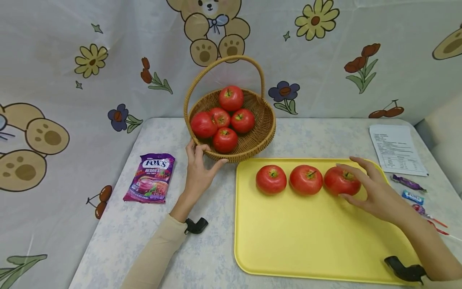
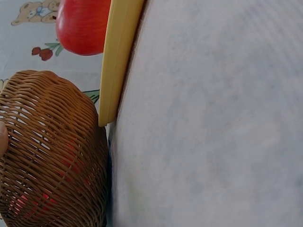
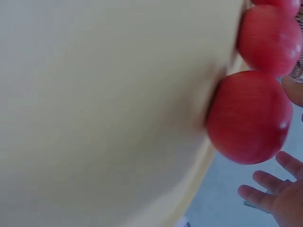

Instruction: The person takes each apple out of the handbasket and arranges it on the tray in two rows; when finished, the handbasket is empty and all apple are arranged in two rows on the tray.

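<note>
A wicker basket (image 1: 258, 147) with a tall handle stands tipped toward me at the back of the table, with several red apples (image 1: 225, 140) inside. My left hand (image 1: 197, 172) holds its front left rim; in the left wrist view only a fingertip shows against the weave. Three more apples sit in a row along the back of a yellow tray (image 1: 306, 241): a left one (image 1: 271, 179), a middle one (image 1: 306, 180) and a right one (image 1: 341, 180). Around the right apple my right hand (image 1: 375, 192) is spread, thumb in front and fingers behind, with gaps showing in the right wrist view.
Left of the basket lies a purple candy bag (image 1: 151, 178). A printed paper sheet (image 1: 397, 148) is at the back right, and below it are a purple wrapped candy (image 1: 408, 182), a blue one (image 1: 412, 197) and a lollipop (image 1: 418, 208). A patterned cloth (image 1: 144, 44) hangs behind the table.
</note>
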`<action>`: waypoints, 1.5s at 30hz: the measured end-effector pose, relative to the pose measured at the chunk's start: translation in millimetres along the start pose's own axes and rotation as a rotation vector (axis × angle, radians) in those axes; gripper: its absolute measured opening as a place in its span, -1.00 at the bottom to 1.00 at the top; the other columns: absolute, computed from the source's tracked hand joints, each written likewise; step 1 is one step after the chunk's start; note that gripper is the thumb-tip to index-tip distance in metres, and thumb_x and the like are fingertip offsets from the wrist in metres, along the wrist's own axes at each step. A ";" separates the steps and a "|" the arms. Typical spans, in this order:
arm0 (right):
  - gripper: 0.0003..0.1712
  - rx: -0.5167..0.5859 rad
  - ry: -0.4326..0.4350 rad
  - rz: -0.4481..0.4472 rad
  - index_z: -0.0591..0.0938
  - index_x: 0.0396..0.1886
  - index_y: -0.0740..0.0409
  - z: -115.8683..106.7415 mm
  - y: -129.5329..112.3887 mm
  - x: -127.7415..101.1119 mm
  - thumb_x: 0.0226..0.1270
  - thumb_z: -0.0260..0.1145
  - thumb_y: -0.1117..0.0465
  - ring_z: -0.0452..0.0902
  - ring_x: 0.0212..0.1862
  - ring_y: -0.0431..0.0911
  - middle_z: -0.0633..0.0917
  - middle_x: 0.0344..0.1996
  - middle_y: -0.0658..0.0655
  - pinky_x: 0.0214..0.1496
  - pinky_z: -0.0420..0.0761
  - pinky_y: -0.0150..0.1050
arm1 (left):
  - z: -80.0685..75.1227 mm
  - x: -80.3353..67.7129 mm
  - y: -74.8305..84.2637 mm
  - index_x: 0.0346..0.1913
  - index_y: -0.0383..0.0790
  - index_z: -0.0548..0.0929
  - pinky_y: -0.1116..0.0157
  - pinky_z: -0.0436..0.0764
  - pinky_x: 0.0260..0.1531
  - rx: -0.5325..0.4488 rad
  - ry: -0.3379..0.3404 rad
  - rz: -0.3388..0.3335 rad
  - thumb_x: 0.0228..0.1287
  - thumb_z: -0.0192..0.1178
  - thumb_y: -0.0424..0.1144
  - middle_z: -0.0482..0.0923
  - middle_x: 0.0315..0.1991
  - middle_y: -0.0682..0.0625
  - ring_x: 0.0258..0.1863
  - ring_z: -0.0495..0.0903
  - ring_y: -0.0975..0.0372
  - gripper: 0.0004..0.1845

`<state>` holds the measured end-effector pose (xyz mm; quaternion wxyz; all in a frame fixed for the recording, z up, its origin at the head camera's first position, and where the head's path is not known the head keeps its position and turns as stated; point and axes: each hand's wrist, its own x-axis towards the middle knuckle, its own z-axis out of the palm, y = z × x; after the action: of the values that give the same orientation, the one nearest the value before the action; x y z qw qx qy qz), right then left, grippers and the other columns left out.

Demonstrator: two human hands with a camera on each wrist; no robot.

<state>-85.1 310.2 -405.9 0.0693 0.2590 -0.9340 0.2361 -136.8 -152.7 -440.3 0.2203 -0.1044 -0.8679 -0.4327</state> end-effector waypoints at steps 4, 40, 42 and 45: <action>0.11 0.012 0.011 -0.031 0.41 0.38 -0.02 -7.6 -11.2 14.8 -0.29 0.66 0.42 0.23 0.27 0.34 0.21 0.40 0.38 -0.12 0.47 0.43 | -0.4 -1.0 -1.3 -0.06 -0.18 0.31 -0.11 0.55 0.01 0.003 0.002 0.001 0.11 0.43 0.03 -0.05 0.44 -0.29 0.36 0.26 -0.09 -0.42; -0.34 0.089 -0.169 -0.335 0.42 0.33 0.09 28.5 -94.3 254.3 0.28 0.42 0.12 0.26 0.33 0.28 0.30 0.30 0.38 0.27 0.37 0.21 | -0.8 3.1 -0.3 -0.09 -0.19 0.30 -0.02 0.48 0.20 -0.004 -0.011 0.012 0.10 0.43 0.04 0.01 0.36 -0.31 0.50 0.06 -0.07 -0.42; -0.35 0.082 -0.195 -0.324 0.41 0.34 0.08 29.5 -94.1 264.3 0.29 0.40 0.11 0.26 0.33 0.28 0.29 0.31 0.38 0.27 0.37 0.21 | -0.9 3.2 -0.4 -0.09 -0.19 0.31 -0.02 0.48 0.20 -0.004 -0.006 0.013 0.10 0.44 0.04 0.02 0.36 -0.31 0.49 0.05 -0.07 -0.42; -0.34 0.067 -0.237 -0.309 0.38 0.37 0.11 31.3 -95.2 279.5 0.32 0.38 0.12 0.24 0.34 0.29 0.27 0.32 0.39 0.29 0.34 0.21 | -0.2 3.6 -1.5 -0.10 -0.18 0.31 -0.01 0.47 0.21 -0.003 0.000 0.016 0.09 0.44 0.03 0.02 0.36 -0.31 0.48 0.08 -0.08 -0.42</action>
<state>-275.5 97.4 -324.5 -0.0142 0.4274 -0.8764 0.2214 -140.5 -153.9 -439.6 0.2238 -0.1116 -0.8664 -0.4323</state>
